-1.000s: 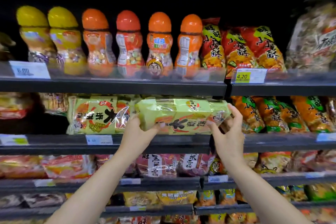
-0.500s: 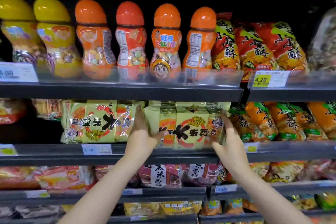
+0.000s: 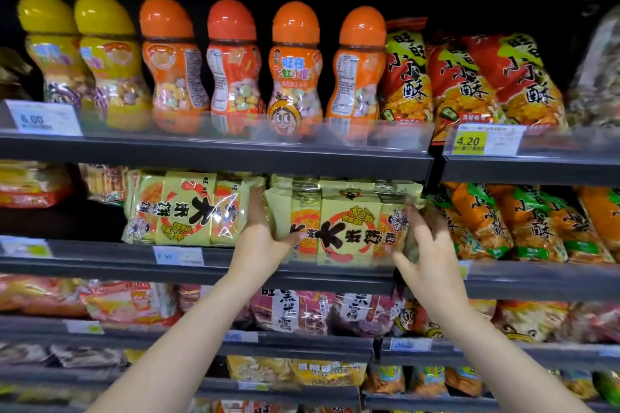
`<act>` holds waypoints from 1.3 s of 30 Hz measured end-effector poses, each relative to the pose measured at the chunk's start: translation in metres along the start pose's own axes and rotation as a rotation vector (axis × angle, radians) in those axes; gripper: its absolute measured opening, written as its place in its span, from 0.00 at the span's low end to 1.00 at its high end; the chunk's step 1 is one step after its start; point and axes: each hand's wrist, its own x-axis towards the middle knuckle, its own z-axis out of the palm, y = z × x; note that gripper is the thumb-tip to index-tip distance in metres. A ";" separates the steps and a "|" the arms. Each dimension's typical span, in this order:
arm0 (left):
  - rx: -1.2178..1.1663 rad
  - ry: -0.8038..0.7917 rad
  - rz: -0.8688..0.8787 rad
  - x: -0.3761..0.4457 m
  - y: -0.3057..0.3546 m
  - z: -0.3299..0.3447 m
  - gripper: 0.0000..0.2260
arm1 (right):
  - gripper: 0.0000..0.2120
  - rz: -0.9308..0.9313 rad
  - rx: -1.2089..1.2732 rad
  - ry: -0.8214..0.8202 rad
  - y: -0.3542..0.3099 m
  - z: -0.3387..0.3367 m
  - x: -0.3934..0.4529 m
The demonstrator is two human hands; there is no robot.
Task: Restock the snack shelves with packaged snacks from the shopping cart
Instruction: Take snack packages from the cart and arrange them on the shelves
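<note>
white price tag [image 3: 43, 118], yellow price label [image 3: 468, 142]

Bright frontal light on the packaging, black shadow above, glare on clear wrappers, soft motion blur, edges bowed.

Tight slot on the second shelf

The yellow pack [image 3: 339, 225] nearly fills the gap between its twin pack [image 3: 183, 209] and the orange bags [image 3: 476, 221]; the shelf above [image 3: 214, 152] sits just over it; a dark gap [image 3: 60, 221] lies leftward.

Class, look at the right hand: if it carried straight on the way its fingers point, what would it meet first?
The right hand points up and into the shelf, so it would probably first meet the right end of the yellow rice-cracker pack. Blur hides whether it already touches.
</note>
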 end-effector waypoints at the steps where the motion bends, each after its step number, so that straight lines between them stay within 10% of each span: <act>1: 0.025 -0.017 -0.012 -0.001 0.002 0.000 0.47 | 0.32 -0.037 -0.027 -0.002 0.001 -0.005 -0.002; 7: 0.067 0.035 -0.032 -0.026 0.015 -0.023 0.18 | 0.26 -0.324 -0.187 -0.083 0.005 -0.034 -0.016; 16: 0.356 0.194 0.178 -0.143 0.015 -0.066 0.24 | 0.24 -0.645 0.028 -0.242 -0.044 -0.033 -0.039; 39: 0.795 0.637 -0.325 -0.416 -0.170 -0.385 0.23 | 0.17 -1.324 0.647 -0.470 -0.501 0.138 -0.220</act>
